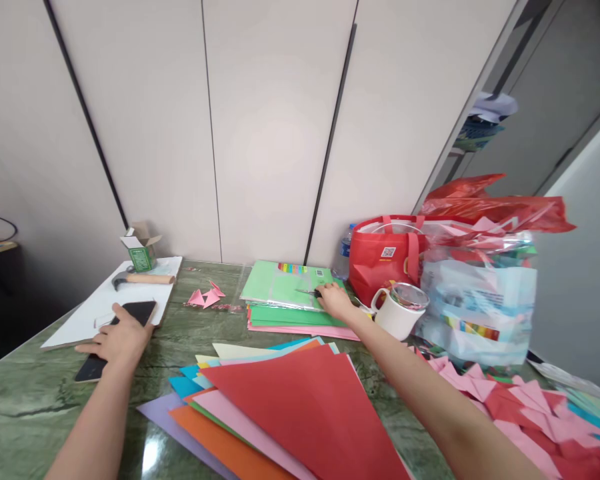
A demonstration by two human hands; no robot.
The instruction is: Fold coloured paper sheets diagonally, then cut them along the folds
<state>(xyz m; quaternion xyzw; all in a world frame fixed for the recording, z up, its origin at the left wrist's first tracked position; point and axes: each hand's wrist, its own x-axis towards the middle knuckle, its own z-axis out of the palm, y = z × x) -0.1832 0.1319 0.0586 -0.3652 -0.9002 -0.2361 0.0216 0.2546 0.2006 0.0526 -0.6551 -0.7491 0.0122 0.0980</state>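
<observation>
Just now, fingertips of the right hand (pixel 336 301) rest on the dark end of a slim tool (pixel 307 291); cannot tell whether clamped or merely touching. Tool lying ahead of those fingers on a wrapped pack of green paper (pixel 275 283). Right of the knuckles, a white mug (pixel 397 315), then a red bag (pixel 380 260). Left hand (pixel 120 337) spread flat, fingers released, on a black phone (pixel 141 311); beyond its fingertips, a hammer (pixel 143 279) on a white board (pixel 80 327). Behind both wrists, fanned coloured sheets (pixel 300 400).

Bare table (pixel 190 333) between phone (pixel 141 309) and sheets (pixel 300 400)
</observation>
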